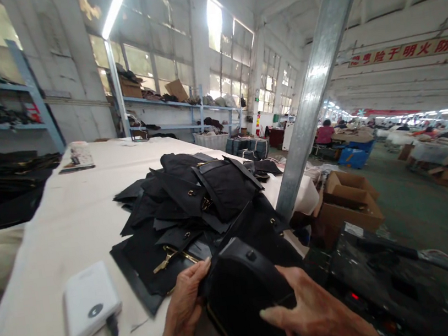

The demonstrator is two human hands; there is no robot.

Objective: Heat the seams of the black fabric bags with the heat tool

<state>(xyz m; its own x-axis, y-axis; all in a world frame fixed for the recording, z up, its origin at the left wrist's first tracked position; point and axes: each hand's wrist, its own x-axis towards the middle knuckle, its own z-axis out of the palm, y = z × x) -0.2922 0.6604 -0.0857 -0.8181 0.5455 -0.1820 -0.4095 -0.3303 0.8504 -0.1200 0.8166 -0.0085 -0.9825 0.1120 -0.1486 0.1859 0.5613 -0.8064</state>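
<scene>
Both of my hands hold one black bag piece (241,293) with a rounded top edge at the near edge of the table. My left hand (186,298) grips its left edge, thumb pressed on top. My right hand (311,311) lies over its right side, fingers curled against the fabric. Just beyond it sits a heap of black fabric pieces (196,205) with gold fittings. A gold clasp (166,259) shows on the piece nearest my left hand.
A white power bank (89,301) with a dark cable lies on the white table (69,223) at my left. A slanted metal post (316,82) rises at the right. Cardboard boxes (347,200) stand on the floor. Shelves line the far wall, and people work in the distance.
</scene>
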